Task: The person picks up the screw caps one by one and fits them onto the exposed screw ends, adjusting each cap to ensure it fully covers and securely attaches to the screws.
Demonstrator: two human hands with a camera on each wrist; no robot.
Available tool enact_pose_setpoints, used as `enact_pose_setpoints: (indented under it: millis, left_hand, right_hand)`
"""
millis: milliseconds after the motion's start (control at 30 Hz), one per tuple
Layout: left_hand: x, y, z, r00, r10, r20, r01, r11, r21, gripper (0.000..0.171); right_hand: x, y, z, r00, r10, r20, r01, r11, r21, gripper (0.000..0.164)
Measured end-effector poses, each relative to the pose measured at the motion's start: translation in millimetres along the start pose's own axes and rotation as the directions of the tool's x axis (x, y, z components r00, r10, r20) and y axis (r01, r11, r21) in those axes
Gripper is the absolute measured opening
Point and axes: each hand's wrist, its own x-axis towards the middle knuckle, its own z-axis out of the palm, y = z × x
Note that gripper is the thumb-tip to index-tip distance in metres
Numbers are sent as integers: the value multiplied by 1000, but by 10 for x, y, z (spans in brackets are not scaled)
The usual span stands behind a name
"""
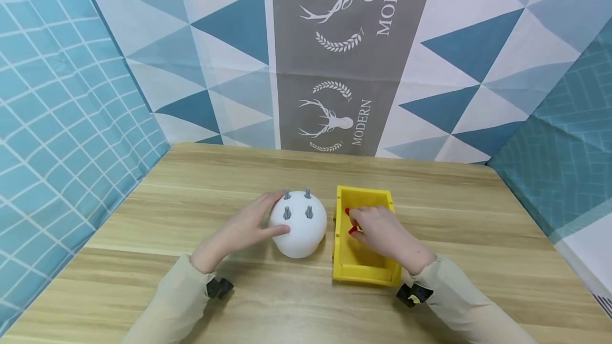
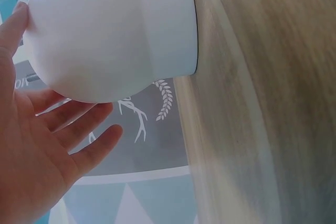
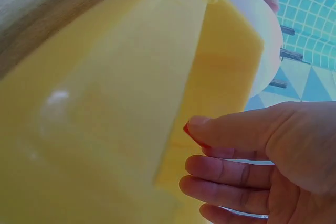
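Note:
A white rounded body (image 1: 301,232) with several grey threaded bolts (image 1: 309,212) sticking up from its top stands on the table. My left hand (image 1: 246,227) holds it from the left, thumb across the near side and fingers at the far side. In the left wrist view its smooth wall (image 2: 100,30) widens into a straight-sided base on the wood. My right hand (image 1: 382,230) reaches into a yellow bin (image 1: 363,273). Between its thumb and forefinger is a small red piece (image 3: 195,136), mostly hidden by the fingers. Red also shows by the fingertips in the head view.
The yellow bin stands just right of the white body, with a narrow strip of wooden table (image 1: 268,301) between them. Behind the table hangs a patterned cloth (image 1: 229,68), and blue tiled cloth (image 1: 57,94) covers the left side.

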Motion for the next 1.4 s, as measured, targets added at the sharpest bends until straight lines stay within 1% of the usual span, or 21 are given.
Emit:
enact_pose_setpoints:
  millis: [233,300,467,733,1000,1167,1400]
  left_hand:
    - [-5,6,13,1000,13,-3,-12,1000,3,83]
    - [-11,0,17,1000,3,3,-3,1000,1,84]
    - [-14,-22,34,1000,-15,18,15,1000,-1,89]
    - [14,-40,39,999,-33,39,35,998,-51,93]
    - [-2,-27,31,998,-50,44,53,996,-78,93]
    - [-5,-22,15,999,-39,31,41,996,-74,92]
    - [-5,-15,15,999,-34,31,36,997,-70,91]
  right_hand:
    - [7,-1,-11,999,43,13,-43,998,35,24]
    - [5,1,-14,999,49,22,-49,998,38,24]
    - [4,8,-34,998,48,29,-49,998,41,23]
    - [22,18,-91,999,37,-9,-37,998,50,18]
    - [24,10,-121,998,55,12,-55,995,80,18]
    - [32,12,-139,999,55,-2,-54,994,97,17]
    - [44,19,-169,998,65,18,-66,993,102,14]
